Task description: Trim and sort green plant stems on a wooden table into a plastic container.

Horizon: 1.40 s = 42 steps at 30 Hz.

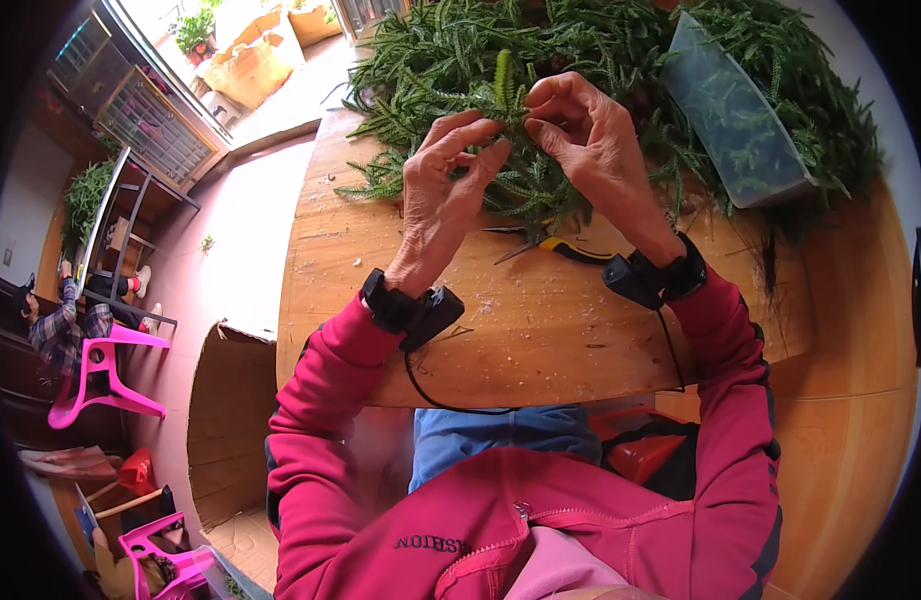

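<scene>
Magenta jacket [601,480] cloth comes nearest, below the hands, its sleeves reaching up to a left wrist device [436,315] and a right wrist device [636,280], both black and strapped on, leaving the fingers free. Between the fingertips stands a green sprig [504,80], nearly upright. The left hand [451,165] seems to pinch it near its lower end, thumb against bent fingers; the right hand [591,130] curls in from the other side, thumb and forefinger drawn together just beside the stem. Whether those fingertips also grip something thin, I cannot tell. Both hands are raised over the desk [381,300], probably so that the stem's low end can be seen and handled by two sets of fingertips at once.

Beyond the hands spreads a heap of similar greenery [431,60], likely put there to be within easy reach. A clear plastic bin [736,115] lies tilted among it, right of the right hand, its position perhaps suiting the loose branches around it. Just below the hands, pliers [571,250] with yellow-and-black handles rest on the wood, untouched, presumably kept close for use. Left of the left forearm and lower stands an open cardboard box [226,430].
</scene>
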Motion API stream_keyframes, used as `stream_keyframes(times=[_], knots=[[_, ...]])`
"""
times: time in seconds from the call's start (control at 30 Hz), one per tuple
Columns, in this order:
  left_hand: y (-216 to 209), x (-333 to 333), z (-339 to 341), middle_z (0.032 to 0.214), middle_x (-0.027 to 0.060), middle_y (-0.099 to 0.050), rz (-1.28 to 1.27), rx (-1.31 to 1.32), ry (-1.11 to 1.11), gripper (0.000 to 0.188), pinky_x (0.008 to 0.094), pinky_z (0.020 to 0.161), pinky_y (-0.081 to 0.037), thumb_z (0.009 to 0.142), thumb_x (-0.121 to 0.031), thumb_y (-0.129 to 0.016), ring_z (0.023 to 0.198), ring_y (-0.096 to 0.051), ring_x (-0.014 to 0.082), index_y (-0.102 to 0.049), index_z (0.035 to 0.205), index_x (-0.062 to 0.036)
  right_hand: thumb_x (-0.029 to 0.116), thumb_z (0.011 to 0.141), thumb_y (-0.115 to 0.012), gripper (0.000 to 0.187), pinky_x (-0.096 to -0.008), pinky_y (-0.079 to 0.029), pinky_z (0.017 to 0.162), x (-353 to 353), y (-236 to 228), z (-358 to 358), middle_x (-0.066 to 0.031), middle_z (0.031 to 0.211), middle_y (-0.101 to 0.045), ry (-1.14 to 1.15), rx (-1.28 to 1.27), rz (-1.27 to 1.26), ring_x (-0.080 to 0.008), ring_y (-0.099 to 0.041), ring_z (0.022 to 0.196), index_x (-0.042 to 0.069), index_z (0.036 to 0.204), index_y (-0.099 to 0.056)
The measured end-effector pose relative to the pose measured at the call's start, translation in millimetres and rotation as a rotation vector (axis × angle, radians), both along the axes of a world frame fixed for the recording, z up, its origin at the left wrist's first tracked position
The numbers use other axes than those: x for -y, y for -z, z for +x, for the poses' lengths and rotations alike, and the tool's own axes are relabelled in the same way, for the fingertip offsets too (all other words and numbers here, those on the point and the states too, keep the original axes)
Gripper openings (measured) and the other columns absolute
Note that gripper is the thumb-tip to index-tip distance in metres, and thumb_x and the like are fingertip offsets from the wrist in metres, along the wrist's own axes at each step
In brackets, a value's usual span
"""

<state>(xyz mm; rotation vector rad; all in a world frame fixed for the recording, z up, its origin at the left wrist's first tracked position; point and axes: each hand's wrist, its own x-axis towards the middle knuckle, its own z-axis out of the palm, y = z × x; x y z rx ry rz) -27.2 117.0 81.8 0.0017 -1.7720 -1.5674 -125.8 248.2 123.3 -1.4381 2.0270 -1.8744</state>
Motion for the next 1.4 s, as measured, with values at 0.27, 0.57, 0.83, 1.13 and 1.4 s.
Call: stream_keyframes(times=[0.27,0.57,0.83,1.13,1.4], knots=[[5,5,3,0.103,-0.001,-0.062,0.228,0.015,0.241,0.022,0.0204,0.074,-0.043,0.087,-0.013,-0.068,0.084,-0.054,0.0042,-0.067,0.104,0.0007,-0.001,0.086,-0.062,0.015,-0.0225,-0.048,0.073,-4,-8,6,-0.0018,0.088,-0.062,0.002,-0.017,0.088,-0.0072,-0.057,0.079,0.003,0.1,-0.06],[5,9,5,0.105,0.0063,-0.063,0.63,0.086,0.713,0.021,0.0303,0.085,-0.049,0.097,-0.013,-0.052,0.093,-0.06,0.0139,-0.059,0.111,-0.0002,0.006,0.091,-0.057,0.018,-0.0229,-0.047,0.076,-7,-4,-17,-0.0014,0.099,-0.061,-0.198,-0.288,0.09,-0.0088,-0.057,0.083,0.003,0.109,-0.062],[7,22,9,0.108,0.0091,-0.062,0.464,0.128,0.868,0.026,0.0363,0.088,-0.05,0.1,-0.018,-0.046,0.096,-0.06,0.0163,-0.056,0.115,0.0003,0.005,0.086,-0.065,0.016,-0.0242,-0.045,0.066,-16,-15,-31,-0.0025,0.095,-0.058,-0.403,-0.422,0.112,-0.0092,-0.053,0.078,-0.001,0.1,-0.063],[-9,13,13,0.111,0.0129,-0.06,0.531,0.13,0.848,0.026,0.035,0.089,-0.049,0.1,-0.018,-0.044,0.095,-0.06,0.0189,-0.054,0.115,0.0022,0.006,0.083,-0.066,0.011,-0.0249,-0.043,0.062,-22,-27,-5,-0.0033,0.08,-0.06,-0.156,-0.128,0.324,-0.0087,-0.052,0.069,-0.001,0.092,-0.064],[-2,17,12,0.113,0.0137,-0.059,0.583,0.171,0.919,0.028,0.0385,0.094,-0.049,0.1,-0.018,-0.045,0.1,-0.06,0.021,-0.053,0.117,0.0033,0.008,0.085,-0.063,0.011,-0.025,-0.041,0.058,-20,-19,-11,-0.0021,0.073,-0.06,-0.209,-0.252,0.235,-0.0064,-0.048,0.064,-0.001,0.092,-0.064]])
